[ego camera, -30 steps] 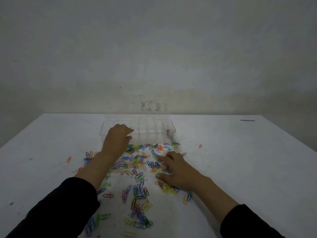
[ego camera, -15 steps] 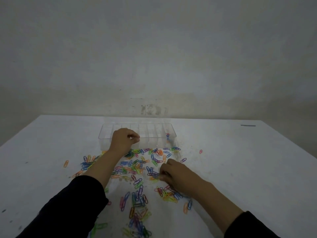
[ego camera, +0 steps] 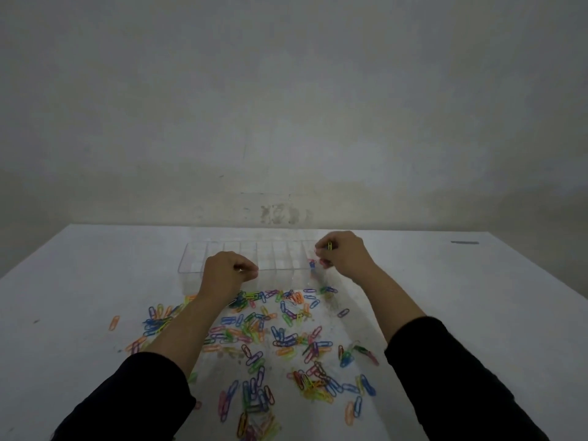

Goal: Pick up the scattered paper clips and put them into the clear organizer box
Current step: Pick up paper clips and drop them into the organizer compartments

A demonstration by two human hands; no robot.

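Paper clips (ego camera: 270, 338) in blue, green, orange, pink and yellow lie scattered across the near half of a white table (ego camera: 477, 297), thickest in a loose band between the person's two forearms and trailing down toward the bottom edge of the view. A lone orange clip (ego camera: 114, 323) sits apart at the left, and a small purple one (ego camera: 343, 312) lies just right of the main spread. Beyond the clips stands the clear organizer box (ego camera: 229, 254), a long, shallow tray split by thin walls into a row of small compartments, its long side facing the person. A few clips, blue and red among them, show through the plastic at its right end (ego camera: 313, 265); which compartment holds them cannot be told.

The right hand (ego camera: 345, 254) hovers over that right end of the box, fingers curled inward, with a yellow-green clip (ego camera: 330, 246) pinched at its fingertips and a hint of pink lower in the grip. The left hand (ego camera: 224, 273) is closed in a loose fist at the box's near wall, toward its left half; whether it holds anything cannot be seen, and contact with the box is unclear. Both arms wear dark sleeves (ego camera: 136, 399) pushed back from the wrists.

A small dark mark (ego camera: 464, 242) lies on the far right of the tabletop, and a pale, stained wall (ego camera: 286, 122) fills the background.
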